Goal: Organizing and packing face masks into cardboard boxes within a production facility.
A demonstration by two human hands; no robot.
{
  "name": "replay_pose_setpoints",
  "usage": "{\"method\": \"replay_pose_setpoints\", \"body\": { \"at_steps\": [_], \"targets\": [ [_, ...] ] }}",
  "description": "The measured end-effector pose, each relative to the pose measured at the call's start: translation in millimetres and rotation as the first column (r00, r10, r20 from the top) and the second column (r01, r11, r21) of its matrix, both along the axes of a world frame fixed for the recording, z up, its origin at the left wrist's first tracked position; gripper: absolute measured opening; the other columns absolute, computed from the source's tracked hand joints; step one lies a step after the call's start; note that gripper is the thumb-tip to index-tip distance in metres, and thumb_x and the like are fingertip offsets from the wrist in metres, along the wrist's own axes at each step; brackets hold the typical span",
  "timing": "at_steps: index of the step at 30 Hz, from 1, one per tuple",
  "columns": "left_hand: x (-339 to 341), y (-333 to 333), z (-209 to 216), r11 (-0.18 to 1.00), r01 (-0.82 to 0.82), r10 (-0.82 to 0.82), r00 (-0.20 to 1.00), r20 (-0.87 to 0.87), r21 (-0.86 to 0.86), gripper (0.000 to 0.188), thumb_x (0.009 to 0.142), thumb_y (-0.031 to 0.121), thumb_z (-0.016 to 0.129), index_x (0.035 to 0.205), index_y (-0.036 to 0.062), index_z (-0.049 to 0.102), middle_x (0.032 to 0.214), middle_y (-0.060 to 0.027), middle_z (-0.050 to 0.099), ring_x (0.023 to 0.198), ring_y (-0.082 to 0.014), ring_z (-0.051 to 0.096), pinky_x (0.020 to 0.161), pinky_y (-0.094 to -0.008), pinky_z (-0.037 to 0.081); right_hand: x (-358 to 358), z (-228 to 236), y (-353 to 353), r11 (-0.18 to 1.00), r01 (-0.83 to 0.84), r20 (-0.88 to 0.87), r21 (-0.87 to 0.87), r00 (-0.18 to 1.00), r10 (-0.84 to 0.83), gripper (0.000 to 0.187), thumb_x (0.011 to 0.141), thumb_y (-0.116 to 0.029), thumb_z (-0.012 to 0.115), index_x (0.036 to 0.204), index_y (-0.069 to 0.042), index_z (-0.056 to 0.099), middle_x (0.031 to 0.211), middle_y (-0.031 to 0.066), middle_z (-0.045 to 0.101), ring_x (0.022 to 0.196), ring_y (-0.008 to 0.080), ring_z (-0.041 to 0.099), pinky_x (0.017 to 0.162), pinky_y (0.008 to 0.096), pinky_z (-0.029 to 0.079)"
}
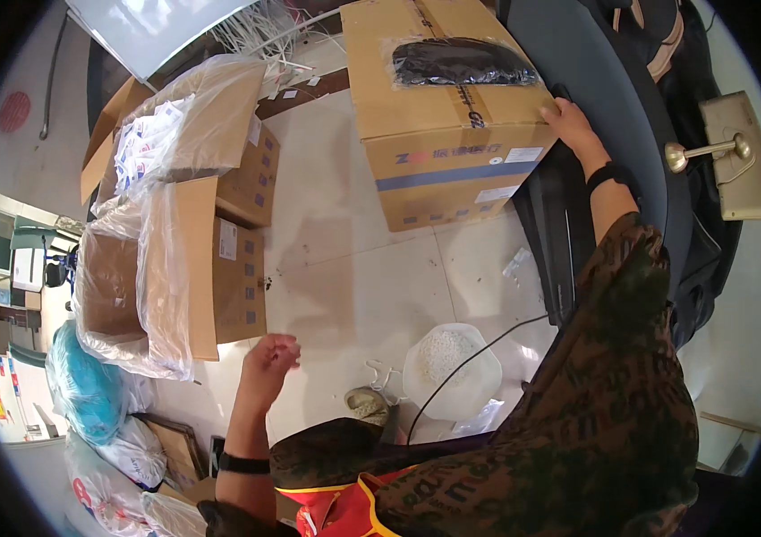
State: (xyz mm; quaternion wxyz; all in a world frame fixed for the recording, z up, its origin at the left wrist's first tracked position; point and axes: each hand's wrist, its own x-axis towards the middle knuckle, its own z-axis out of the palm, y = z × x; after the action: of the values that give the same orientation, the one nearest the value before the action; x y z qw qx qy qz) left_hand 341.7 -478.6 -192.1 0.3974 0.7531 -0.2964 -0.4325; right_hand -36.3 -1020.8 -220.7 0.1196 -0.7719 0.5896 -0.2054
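Observation:
A large taped cardboard box [452, 143] stands on the floor ahead of me. On its top lies a clear plastic bag [463, 63] with something black inside. My right hand [573, 127] is at the box's upper right edge, fingers bent over the corner. My left hand [266, 365] is in the air, fingers curled in, and nothing shows in them. Nearest to it is an open cardboard box [203, 268] lined with clear plastic, inside which I see only liner and bare walls. Behind that, another open box [246, 179] holds many white and blue packets [149, 141].
A white bin [452, 371] with pale bits in it stands near my feet, a black cable [488, 345] crossing over it. Dark padded furniture [617, 116] lines the right side. Filled plastic bags [85, 385] lie at left. White strips [264, 36] heap at the back.

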Motion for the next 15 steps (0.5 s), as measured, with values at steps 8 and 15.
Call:
{"method": "replay_pose_setpoints", "body": {
  "at_steps": [8, 15],
  "targets": [
    [16.2, -151.0, -22.0, 0.952, 0.137, 0.048, 0.819, 0.572, -0.276, 0.028, 0.083, 0.012, 0.065, 0.107, 0.0010, 0.056, 0.097, -0.0110, 0.060, 0.079, -0.0193, 0.061, 0.068, -0.0312, 0.050, 5.1, -3.3, 18.9, 0.979, -0.040, 0.310, 0.200, 0.950, -0.025, 0.057, 0.084, -0.032, 0.065, 0.124, 0.006, 0.052, 0.122, 0.0191, 0.053, 0.115, 0.0279, 0.051, 0.098, 0.0331, 0.038],
    [-23.7, -268.1, 3.4, 0.871, 0.418, 0.035, 0.471, 0.881, -0.258, 0.058, 0.076, 0.012, 0.071, 0.128, 0.0104, 0.047, 0.133, -0.0195, 0.043, 0.120, -0.0361, 0.045, 0.098, -0.0413, 0.039, 5.0, -14.2, 27.1, 0.999, -0.035, 0.041, -0.016, 0.999, 0.035, 0.068, 0.075, -0.033, 0.070, 0.130, -0.001, 0.047, 0.127, 0.0213, 0.047, 0.119, 0.0356, 0.044, 0.102, 0.0396, 0.035]
  ]
}}
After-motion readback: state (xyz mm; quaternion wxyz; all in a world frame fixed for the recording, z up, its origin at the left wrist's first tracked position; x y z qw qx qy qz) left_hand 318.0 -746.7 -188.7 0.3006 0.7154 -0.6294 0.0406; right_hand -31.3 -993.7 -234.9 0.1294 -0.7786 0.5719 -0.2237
